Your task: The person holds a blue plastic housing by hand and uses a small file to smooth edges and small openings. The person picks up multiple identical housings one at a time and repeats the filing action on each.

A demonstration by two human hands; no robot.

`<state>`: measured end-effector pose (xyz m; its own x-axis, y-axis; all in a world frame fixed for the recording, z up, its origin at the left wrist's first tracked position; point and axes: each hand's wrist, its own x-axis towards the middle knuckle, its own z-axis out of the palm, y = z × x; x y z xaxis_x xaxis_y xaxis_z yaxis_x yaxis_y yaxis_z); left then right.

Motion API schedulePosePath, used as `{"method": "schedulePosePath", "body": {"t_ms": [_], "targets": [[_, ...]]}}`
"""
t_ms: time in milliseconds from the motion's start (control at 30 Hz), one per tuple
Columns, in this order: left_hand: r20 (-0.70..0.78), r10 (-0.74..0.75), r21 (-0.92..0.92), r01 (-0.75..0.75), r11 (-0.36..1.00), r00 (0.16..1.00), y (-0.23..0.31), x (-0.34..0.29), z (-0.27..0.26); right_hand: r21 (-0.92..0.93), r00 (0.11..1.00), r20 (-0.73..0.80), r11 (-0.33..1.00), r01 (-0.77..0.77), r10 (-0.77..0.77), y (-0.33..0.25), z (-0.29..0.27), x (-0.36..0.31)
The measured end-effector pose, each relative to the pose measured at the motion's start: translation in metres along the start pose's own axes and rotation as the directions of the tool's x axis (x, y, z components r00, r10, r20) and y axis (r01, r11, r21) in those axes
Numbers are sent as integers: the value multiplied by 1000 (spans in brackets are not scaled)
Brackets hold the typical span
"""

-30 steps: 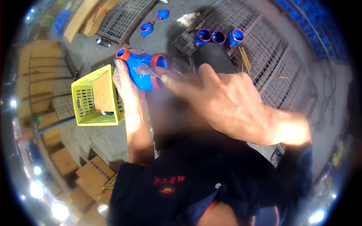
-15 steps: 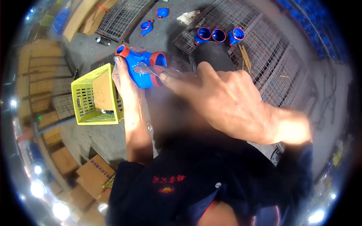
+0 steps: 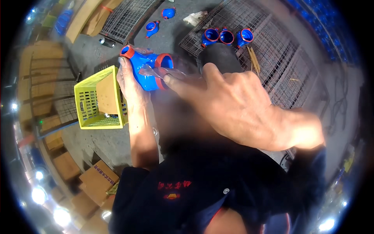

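A: Start with the left hand (image 3: 130, 84). What is it doing?

B: It is wrapped around a blue pipe fitting (image 3: 148, 70) with red-rimmed openings, fingers curled over its left side, holding it up in front of the body, well above the floor.

A: And the right hand (image 3: 233, 103)?

B: It comes in large from the right. Thumb and forefinger are pressed together on a small clear piece, plastic film or a thin strip (image 3: 154, 71), and the tip of it lies on the blue body between the two red rims. The other fingers are loosely bent.

A: Has anything changed over the last second?

B: Very little. The fitting sits in the same grip, and the right hand has only crept a shade closer to it. I judge this to be fine work on the fitting's surface, still under way, not a pick-up or a set-down.

A: What lies around them?

B: Just left of the left hand, lower down, stands a yellow plastic crate (image 3: 99, 101) with a sheet of cardboard inside. Farther off, on wire mesh racks (image 3: 272, 50) to the right, three more blue fittings (image 3: 226, 36) stand in a row, open ends up. Two further blue pieces (image 3: 159, 20) lie on the grey floor at the far side, near a pale rag (image 3: 194, 17). Cardboard boxes (image 3: 93, 179) are stacked along the near left.
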<state>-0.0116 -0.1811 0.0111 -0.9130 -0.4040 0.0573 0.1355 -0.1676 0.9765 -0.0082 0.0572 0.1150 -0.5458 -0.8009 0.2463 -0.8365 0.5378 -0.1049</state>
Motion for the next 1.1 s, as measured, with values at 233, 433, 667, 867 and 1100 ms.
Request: {"method": "schedulePosePath", "body": {"t_ms": [233, 433, 667, 867, 1100], "targets": [[47, -2, 13, 2, 1000, 999, 0, 3, -1, 35, 998, 55, 999, -37, 35, -2, -7, 3], [4, -35, -5, 35, 999, 999, 2, 0, 2, -65, 987, 161, 998, 9, 1, 0, -22, 10], [28, -4, -27, 5, 1000, 1000, -4, 5, -4, 112, 997, 44, 991, -71, 66, 3, 3, -2], [-127, -153, -285, 112, 952, 980, -4, 10, -7, 852, 922, -209, 523, 8, 326, 49, 43, -34], [282, -135, -358, 235, 904, 950, 15, -17, 30, 823, 152, -65, 139, -550, 986, 130, 168, -164]]}}
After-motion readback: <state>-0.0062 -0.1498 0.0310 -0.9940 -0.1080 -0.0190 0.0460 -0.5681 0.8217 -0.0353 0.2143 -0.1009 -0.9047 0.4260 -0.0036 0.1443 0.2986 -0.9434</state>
